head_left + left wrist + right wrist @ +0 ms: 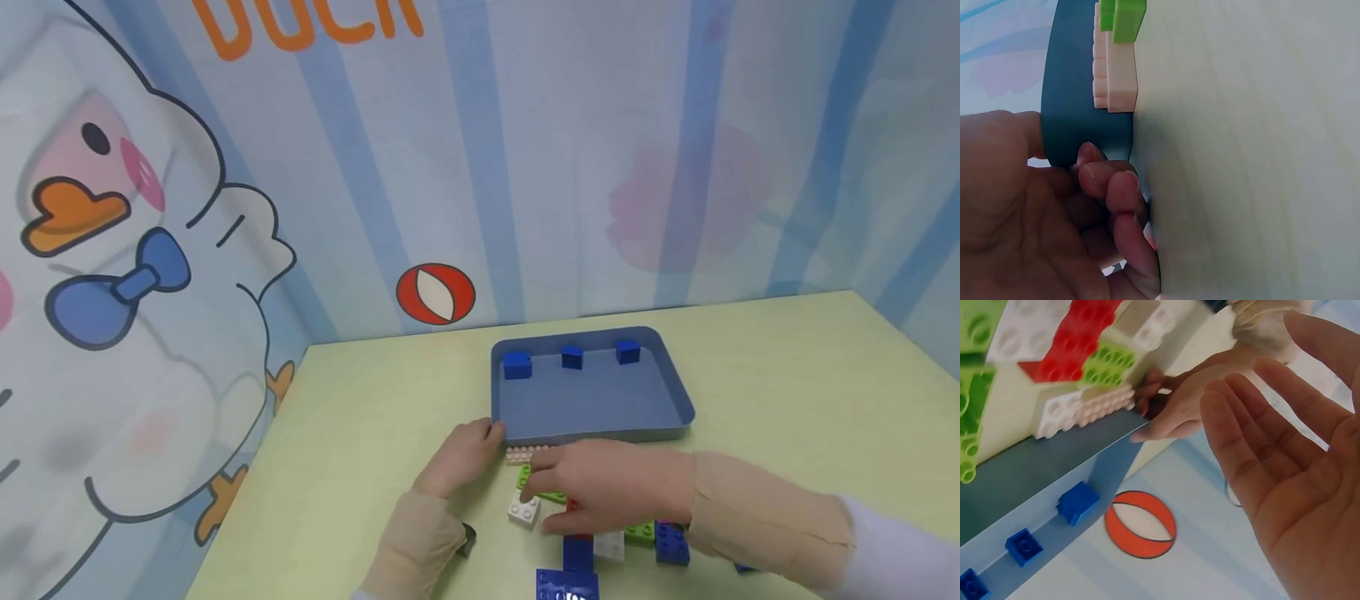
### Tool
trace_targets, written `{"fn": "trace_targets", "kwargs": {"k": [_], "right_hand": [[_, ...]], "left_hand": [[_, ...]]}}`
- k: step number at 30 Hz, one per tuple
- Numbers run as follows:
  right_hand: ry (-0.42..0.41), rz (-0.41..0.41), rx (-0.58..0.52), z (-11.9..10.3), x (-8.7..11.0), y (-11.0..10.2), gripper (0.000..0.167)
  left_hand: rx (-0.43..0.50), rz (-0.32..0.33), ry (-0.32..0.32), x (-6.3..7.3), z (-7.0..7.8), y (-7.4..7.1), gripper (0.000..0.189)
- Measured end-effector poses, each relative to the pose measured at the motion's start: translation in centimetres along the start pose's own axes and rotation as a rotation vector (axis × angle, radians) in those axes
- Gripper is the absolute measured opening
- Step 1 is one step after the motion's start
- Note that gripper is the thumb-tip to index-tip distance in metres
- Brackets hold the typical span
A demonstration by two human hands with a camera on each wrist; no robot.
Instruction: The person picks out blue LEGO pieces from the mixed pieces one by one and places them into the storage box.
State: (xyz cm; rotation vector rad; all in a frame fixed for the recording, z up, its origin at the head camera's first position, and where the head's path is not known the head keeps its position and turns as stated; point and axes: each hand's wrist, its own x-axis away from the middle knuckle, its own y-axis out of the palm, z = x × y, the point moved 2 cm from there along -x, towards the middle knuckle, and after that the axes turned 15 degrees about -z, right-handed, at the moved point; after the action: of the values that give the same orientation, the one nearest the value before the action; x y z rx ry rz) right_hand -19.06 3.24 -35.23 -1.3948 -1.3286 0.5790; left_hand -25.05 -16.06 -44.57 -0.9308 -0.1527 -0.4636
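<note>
My left hand (461, 458) holds the near left corner of a grey-blue tray (592, 408). In the left wrist view its thumb lies on one side of the tray wall (1069, 81) and the fingers curl at the corner. Three small blue bricks (517, 365) sit along the tray's far side. Above the loose bricks hovers my right hand (611, 483), fingers spread and nothing in its palm, as the right wrist view shows. Beneath or beside it lie a white brick (523, 509), a lime green brick (553, 497) and a red brick (1079, 337), partly covered.
A pale pink brick (1122, 81) lies against the tray's near wall. Dark blue bricks (567, 585) lie at the near edge of view, with another blue brick (671, 543) by the right wrist. Behind the pale yellow table (795, 375) hangs a printed curtain (570, 167).
</note>
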Motion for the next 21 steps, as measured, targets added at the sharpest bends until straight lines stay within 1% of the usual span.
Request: {"fn": "trace_targets", "kwargs": {"k": [6,12,17,21], "right_hand": [[-0.04,0.013,0.01,-1.5,1.1,0.3,0.03],[-0.088,0.018,0.037,-2.0,1.3,0.8,0.028],[-0.115,-0.019,0.027,-2.2,1.0,1.6,0.028],[-0.125,-0.066,-0.004,-2.3,0.5,2.9,0.029]], "left_hand": [[0.006,0.005,-0.002,-0.1,0.0,0.0,0.039],[0.0,0.005,-0.008,-0.2,-0.1,0.1,0.038],[0.006,0.003,-0.012,-0.1,-0.1,0.1,0.04],[0.006,0.009,-0.015,-0.2,-0.1,0.1,0.04]]}}
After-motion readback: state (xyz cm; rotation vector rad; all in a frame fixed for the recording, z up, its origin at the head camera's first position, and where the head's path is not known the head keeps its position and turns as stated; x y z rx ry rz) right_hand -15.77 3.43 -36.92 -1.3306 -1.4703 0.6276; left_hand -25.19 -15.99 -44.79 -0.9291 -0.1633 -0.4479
